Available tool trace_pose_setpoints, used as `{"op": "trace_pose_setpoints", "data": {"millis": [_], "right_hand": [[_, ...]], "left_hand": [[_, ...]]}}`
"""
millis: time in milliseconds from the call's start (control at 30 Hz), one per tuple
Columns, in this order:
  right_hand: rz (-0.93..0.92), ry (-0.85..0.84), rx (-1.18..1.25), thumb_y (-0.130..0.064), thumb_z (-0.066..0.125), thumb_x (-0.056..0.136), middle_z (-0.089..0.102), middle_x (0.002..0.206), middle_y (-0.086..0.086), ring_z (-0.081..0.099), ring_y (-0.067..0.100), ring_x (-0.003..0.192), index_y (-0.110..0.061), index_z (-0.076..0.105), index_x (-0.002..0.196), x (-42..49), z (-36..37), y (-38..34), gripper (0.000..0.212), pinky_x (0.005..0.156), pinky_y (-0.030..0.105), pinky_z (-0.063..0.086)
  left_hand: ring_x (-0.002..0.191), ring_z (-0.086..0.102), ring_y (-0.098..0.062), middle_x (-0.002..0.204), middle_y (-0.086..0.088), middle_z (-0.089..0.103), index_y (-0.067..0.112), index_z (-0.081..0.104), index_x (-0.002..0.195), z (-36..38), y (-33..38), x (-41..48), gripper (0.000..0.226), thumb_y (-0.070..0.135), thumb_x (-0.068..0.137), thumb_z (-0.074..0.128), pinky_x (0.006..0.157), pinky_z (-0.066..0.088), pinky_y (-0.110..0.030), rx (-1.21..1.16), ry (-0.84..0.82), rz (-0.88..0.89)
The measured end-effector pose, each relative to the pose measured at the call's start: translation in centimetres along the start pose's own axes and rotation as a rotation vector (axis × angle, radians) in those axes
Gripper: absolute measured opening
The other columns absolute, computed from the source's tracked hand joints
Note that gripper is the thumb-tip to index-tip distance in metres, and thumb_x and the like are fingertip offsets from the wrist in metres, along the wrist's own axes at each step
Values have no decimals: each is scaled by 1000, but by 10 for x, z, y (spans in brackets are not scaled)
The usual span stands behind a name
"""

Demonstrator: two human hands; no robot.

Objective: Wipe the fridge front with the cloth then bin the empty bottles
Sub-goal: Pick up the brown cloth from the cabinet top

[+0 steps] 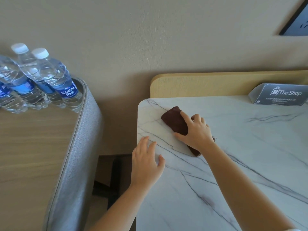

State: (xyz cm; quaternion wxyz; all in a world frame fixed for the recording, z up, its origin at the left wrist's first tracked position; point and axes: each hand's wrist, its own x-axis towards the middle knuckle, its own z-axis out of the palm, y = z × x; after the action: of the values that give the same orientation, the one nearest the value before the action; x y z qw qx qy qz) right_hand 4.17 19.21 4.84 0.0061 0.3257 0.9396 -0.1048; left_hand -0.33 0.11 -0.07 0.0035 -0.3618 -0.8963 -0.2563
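Observation:
A folded dark brown cloth [174,120] lies flat on a white marble-patterned tabletop [233,155] near its far left corner. My right hand [195,132] presses down on the cloth with fingers spread, covering its near half. My left hand [146,162] rests palm down on the table's left edge, fingers apart, holding nothing. Several clear plastic water bottles [55,77] with white caps and blue labels stand on a wooden surface at the far left. No fridge is in view.
The wooden surface [33,155] has a raised grey fabric rim [78,139]. A dark gap with dark furniture parts [115,174] separates it from the table. A grey "The Shop" sign [281,95] stands at the table's back right, before a wooden backboard [216,85].

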Motion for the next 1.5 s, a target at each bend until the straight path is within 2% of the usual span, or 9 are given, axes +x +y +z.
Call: {"op": "trace_pose_setpoints", "data": {"millis": [200,467,667,833,1067,1233,1367,1500], "right_hand": [[-71,-59,7,-58,54,79,38,123,10,36,28,112,-42,8,143,5,-3,-4,80,81,36,43],[4,-70,131,-50,61,77,40,112,12,41,30,105,-45,18,141,8,-2,-4,78,85,38,43],[-1,-61,202,-41,61,79,41,103,8,42,27,100,-44,24,140,8,-4,-3,71,74,30,40],[-20,-59,240,-39,63,78,39,100,4,49,23,84,-42,28,139,7,-7,-3,70,69,29,43],[41,-87,468,-34,66,78,45,103,5,47,19,86,-41,33,137,3,-9,4,67,73,24,35],[80,-62,695,-30,70,75,55,119,-2,53,16,102,-40,42,132,-11,-5,8,64,82,25,40],[137,-22,866,-25,71,75,58,114,-13,56,9,100,-37,48,128,-34,-7,4,60,81,23,41],[208,49,1022,-21,71,75,62,104,-16,59,1,92,-37,52,122,-66,-9,0,53,71,17,44]], "left_hand": [[123,47,-26,130,-11,52,12,60,111,0,0,0,41,31,76,53,93,42,-39,27,10,4],[122,47,-26,129,-11,52,13,60,110,0,0,-1,39,31,76,54,91,43,-38,26,21,8],[122,48,-27,129,-11,53,12,61,110,0,0,-1,40,30,75,55,91,43,-39,32,26,6],[121,49,-27,129,-11,53,12,60,110,0,1,0,40,31,75,55,90,44,-39,25,27,5],[124,46,-26,131,-11,51,13,60,111,1,0,0,39,30,76,54,94,41,-39,3,30,7],[129,39,-26,135,-11,47,12,59,115,0,1,0,42,31,78,50,99,37,-42,-25,6,-3],[130,37,-26,135,-11,45,11,59,115,-3,1,-1,41,31,79,50,101,35,-43,-63,-11,-12],[128,40,-29,132,-14,48,8,59,112,-4,1,-3,38,26,79,55,101,35,-46,-94,-10,12]]}}
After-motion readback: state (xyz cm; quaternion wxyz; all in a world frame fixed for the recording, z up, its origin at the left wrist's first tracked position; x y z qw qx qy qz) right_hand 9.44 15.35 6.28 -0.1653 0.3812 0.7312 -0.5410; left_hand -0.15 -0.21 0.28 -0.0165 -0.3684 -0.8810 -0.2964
